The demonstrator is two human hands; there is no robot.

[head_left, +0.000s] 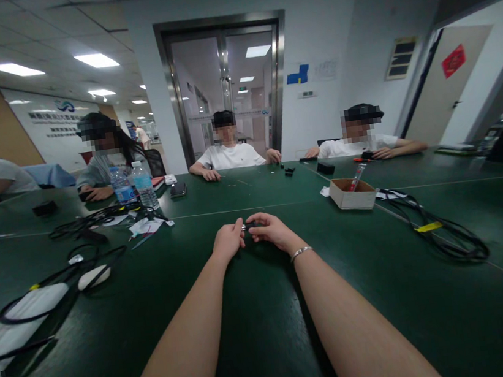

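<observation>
My left hand (228, 243) and my right hand (274, 231) meet above the green table in the middle of the head view. Between their fingertips is a small, slim black object with a silvery part (247, 227); it is too small and too covered by fingers for me to tell its kind. The left thumb and fingers pinch the silvery end. On the other side, the right fingers are closed on the black end. A silver bracelet (301, 253) circles my right wrist.
The green table (261, 335) carries a small open box (353, 195) with a tube-like item in it and a coiled black cable (447, 231) to the right. Leftward lie tangled cables (93, 221), a white power strip (27, 317) and water bottles (143, 184). Several people sit around.
</observation>
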